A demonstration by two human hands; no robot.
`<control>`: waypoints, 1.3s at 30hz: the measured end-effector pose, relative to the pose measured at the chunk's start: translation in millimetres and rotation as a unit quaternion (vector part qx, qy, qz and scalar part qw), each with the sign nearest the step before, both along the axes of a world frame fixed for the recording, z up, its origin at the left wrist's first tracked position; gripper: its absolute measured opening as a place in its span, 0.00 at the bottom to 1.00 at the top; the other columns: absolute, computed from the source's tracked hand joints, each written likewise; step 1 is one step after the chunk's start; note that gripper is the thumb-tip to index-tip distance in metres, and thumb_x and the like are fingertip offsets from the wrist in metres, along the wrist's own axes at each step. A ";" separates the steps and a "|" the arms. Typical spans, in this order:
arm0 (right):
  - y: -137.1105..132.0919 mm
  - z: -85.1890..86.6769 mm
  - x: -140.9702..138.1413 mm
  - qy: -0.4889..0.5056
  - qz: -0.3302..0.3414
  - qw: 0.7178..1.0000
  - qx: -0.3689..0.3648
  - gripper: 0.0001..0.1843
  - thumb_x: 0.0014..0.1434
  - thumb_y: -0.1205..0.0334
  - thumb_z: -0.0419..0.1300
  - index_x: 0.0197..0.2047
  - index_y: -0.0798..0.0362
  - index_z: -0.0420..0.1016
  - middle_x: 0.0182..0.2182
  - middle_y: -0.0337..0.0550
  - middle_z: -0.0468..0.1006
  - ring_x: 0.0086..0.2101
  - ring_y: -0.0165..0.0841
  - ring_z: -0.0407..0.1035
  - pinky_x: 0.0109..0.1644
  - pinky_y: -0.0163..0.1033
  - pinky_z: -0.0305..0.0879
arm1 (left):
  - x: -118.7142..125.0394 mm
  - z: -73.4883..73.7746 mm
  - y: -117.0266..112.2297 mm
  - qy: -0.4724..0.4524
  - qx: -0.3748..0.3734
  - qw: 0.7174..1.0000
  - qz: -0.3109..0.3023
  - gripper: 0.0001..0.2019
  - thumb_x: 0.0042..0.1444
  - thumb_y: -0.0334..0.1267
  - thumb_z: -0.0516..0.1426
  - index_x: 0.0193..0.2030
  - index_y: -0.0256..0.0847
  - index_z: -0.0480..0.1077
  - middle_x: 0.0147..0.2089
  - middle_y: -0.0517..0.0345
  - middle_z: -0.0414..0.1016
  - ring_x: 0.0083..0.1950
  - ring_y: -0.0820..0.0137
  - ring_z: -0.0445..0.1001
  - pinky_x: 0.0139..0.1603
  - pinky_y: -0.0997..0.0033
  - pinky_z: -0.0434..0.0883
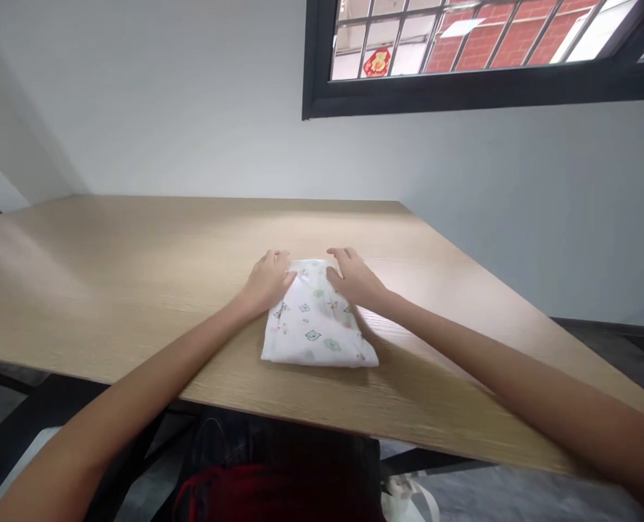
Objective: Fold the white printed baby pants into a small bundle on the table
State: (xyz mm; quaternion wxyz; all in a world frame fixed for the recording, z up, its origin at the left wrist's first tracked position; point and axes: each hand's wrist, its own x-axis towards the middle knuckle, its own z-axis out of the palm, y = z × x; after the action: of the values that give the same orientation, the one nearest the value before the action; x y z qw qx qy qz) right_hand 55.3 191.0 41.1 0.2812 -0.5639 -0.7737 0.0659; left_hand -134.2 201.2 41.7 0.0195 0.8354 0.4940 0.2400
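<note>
Cloth: a folded white printed cloth [318, 324] lies flat on the wooden table [137, 275], near its front edge.
Left hand: the left hand [268, 280] rests at the cloth's 11 o'clock corner, fingers curled onto the fold.
Right hand: the right hand [353, 276] presses at 1 o'clock, fingers bent, gripping nothing clearly.
Window: a dark-framed window [479, 87] sits on the wall at 1 o'clock.

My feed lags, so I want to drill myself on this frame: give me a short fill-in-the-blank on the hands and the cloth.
1. The folded cloth lies on a wooden ____.
2. The left hand and the right hand both rest on the cloth's ____ edge, away from the person.
3. The cloth is white with a small printed ____.
4. High on the wall is a dark-framed ____.

Missing words: table; far; pattern; window
</note>
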 end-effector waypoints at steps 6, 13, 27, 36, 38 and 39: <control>5.4 -12.5 -29.6 -0.195 0.078 0.963 0.169 0.19 0.65 0.62 0.43 0.58 0.50 0.58 0.59 0.50 0.54 0.56 0.49 0.46 0.55 0.69 0.31 | 14.8 -12.0 -56.1 0.075 0.037 0.994 -0.063 0.18 0.61 0.38 0.44 0.51 0.30 0.64 0.60 0.40 0.58 0.61 0.57 0.57 0.60 0.55 0.54; 54.4 -5.7 -36.2 -0.206 0.035 0.978 0.017 0.16 0.65 0.65 0.43 0.53 0.52 0.65 0.49 0.54 0.65 0.49 0.52 0.57 0.49 0.74 0.33 | -8.4 -29.8 -146.4 0.142 0.005 0.984 -0.105 0.25 0.63 0.44 0.42 0.62 0.31 0.51 0.64 0.45 0.54 0.63 0.58 0.54 0.60 0.54 0.57; -113.3 10.3 16.7 -0.255 0.236 0.935 0.068 0.14 0.49 0.70 0.55 0.42 0.57 0.69 0.36 0.50 0.68 0.38 0.42 0.63 0.37 0.43 0.62 | -8.0 -13.4 -108.2 0.201 0.214 0.938 -0.184 0.09 0.53 0.25 0.48 0.26 0.35 0.67 0.26 0.55 0.68 0.30 0.67 0.68 0.36 0.65 0.68; -152.2 36.8 15.4 -0.039 0.246 0.968 0.005 0.17 0.50 0.75 0.47 0.41 0.52 0.67 0.27 0.38 0.69 0.26 0.31 0.64 0.28 0.33 0.58 | -33.6 26.3 -154.0 -0.021 -0.095 0.984 -0.147 0.05 0.57 0.34 0.47 0.33 0.39 0.62 0.29 0.62 0.66 0.27 0.76 0.64 0.26 0.78 0.62; -137.8 50.1 12.9 0.008 0.215 0.976 -0.043 0.16 0.51 0.73 0.48 0.42 0.51 0.68 0.25 0.36 0.69 0.23 0.29 0.63 0.25 0.32 0.56 | -34.7 43.8 -144.1 -0.044 -0.163 0.981 -0.095 0.07 0.58 0.39 0.47 0.33 0.41 0.63 0.27 0.64 0.65 0.25 0.76 0.62 0.23 0.79 0.59; -124.9 54.8 11.5 0.026 0.196 0.978 -0.065 0.15 0.51 0.72 0.49 0.41 0.51 0.68 0.24 0.35 0.69 0.22 0.29 0.62 0.23 0.31 0.55 | -33.4 50.9 -133.5 -0.046 -0.184 0.979 -0.071 0.09 0.58 0.42 0.47 0.33 0.41 0.63 0.26 0.64 0.65 0.25 0.76 0.62 0.23 0.78 0.58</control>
State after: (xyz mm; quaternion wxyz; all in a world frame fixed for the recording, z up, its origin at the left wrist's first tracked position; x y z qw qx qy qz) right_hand 66.8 66.0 95.9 0.2454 -0.4163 -0.8558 0.1848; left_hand -167.6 67.6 92.6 0.2120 0.8386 0.4680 0.1811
